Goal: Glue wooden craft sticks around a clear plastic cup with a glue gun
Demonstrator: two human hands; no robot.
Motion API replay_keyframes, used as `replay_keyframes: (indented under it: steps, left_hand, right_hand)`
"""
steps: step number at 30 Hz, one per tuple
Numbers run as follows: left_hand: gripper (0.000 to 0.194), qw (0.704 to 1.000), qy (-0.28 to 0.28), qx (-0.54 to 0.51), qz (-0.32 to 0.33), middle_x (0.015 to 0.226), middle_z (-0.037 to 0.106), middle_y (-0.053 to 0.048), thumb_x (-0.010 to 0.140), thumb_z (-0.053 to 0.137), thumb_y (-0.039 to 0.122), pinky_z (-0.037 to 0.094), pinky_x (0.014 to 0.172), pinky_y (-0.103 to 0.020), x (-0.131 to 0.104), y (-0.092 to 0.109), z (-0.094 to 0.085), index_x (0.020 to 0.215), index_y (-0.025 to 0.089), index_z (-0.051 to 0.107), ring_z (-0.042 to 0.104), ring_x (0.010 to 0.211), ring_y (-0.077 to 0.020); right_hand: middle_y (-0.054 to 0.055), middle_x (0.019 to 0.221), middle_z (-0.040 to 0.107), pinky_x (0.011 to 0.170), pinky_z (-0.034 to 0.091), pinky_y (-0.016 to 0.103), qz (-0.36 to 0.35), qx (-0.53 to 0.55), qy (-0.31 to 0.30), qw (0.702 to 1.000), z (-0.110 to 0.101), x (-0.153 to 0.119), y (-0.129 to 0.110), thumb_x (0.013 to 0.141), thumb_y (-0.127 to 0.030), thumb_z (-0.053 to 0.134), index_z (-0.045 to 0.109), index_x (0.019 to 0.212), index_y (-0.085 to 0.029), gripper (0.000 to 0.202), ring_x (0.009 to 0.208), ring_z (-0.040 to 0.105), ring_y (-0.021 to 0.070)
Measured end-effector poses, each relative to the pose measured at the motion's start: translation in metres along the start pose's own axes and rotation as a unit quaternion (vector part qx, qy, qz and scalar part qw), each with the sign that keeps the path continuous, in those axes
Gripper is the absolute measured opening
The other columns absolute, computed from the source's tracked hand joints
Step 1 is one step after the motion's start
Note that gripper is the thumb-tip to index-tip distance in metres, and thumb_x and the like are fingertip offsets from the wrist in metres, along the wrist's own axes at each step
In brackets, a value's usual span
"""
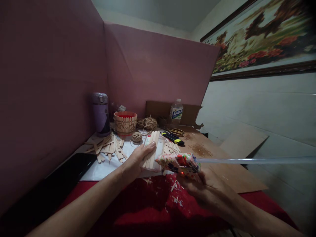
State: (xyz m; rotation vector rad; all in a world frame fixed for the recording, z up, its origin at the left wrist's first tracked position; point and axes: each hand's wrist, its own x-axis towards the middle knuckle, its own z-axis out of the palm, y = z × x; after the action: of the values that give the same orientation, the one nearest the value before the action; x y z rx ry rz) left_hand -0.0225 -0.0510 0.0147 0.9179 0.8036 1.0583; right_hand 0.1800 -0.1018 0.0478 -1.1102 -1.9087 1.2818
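My left hand (139, 158) is closed around a clear plastic container (160, 146), thumb pressed on the wooden craft sticks (153, 149) that lie side by side along its face. A glue gun (176, 161) with a colourful flowered covering is gripped in my right hand (197, 184). Its tip points left, close to the sticks; whether it touches them I cannot tell. A small red light glows on its side, and a long translucent glue stick (237, 161) sticks out of its back. Most of the right-hand fingers are hidden beneath the gun.
Loose craft sticks (111, 146) lie at left beside a purple bottle (100, 113) and a stick-covered pot (125, 124). Behind are twine balls (149, 123), a yellow-black utility knife (174, 139), scissors (176, 131) and a plastic bottle (176, 113). Scraps dot the red cloth (138, 204).
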Motion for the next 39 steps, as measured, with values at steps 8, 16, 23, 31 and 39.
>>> replay_keyframes:
  steps: [8,16,23,31,39]
  left_hand:
    - [0.052,1.000,-0.019,0.004,0.014,0.095,0.069,-0.015,0.078,0.065,0.049,0.053,0.066,-0.035,0.001,-0.002,-0.001,0.115,0.014,0.062,0.064,0.079,-0.0251]
    - [0.047,1.000,-0.017,0.010,0.002,0.092,0.068,-0.013,0.074,0.067,0.051,0.054,0.069,-0.036,-0.002,0.001,0.002,0.101,0.013,0.067,0.063,0.076,-0.0220]
    - [0.040,1.000,-0.018,0.011,0.022,0.088,0.068,-0.010,0.073,0.069,0.049,0.052,0.065,-0.033,-0.008,0.005,0.007,0.096,0.015,0.068,0.061,0.074,-0.0202]
    - [0.047,0.999,-0.040,-0.001,0.021,0.108,0.067,-0.011,0.076,0.069,0.047,0.054,0.073,-0.038,-0.005,0.001,0.000,0.113,0.020,0.061,0.063,0.085,-0.0232]
    - [0.045,0.999,-0.038,0.005,0.028,0.105,0.067,-0.010,0.076,0.069,0.045,0.054,0.070,-0.036,-0.008,0.003,0.005,0.112,0.020,0.061,0.063,0.083,-0.0225]
  right_hand:
    - [0.000,0.063,0.048,0.053,0.039,0.024,-0.005,0.002,-0.001,1.000,-0.001,-0.002,-0.006,0.080,-0.057,0.059,0.064,0.079,-0.018,0.040,0.060,0.042,0.0127]
    - [-0.002,0.066,0.050,0.058,0.042,0.022,-0.027,0.025,0.029,0.999,-0.002,0.003,0.011,0.087,-0.047,0.056,0.063,0.095,-0.020,0.029,0.061,0.044,0.0122]
    - [-0.006,0.059,0.032,0.043,0.023,0.020,0.012,-0.004,0.011,1.000,-0.005,0.004,0.023,0.089,-0.055,0.053,0.053,0.085,-0.018,0.037,0.050,0.022,0.0074]
    - [-0.006,0.056,0.034,0.039,0.020,0.020,0.021,0.022,0.019,0.999,-0.006,0.000,0.014,0.085,-0.053,0.060,0.059,0.092,-0.019,0.035,0.047,0.023,0.0073]
    - [-0.005,0.053,0.038,0.043,0.029,0.021,0.016,0.006,0.014,1.000,-0.007,0.000,0.008,0.083,-0.056,0.060,0.061,0.086,-0.019,0.037,0.047,0.031,0.0093]
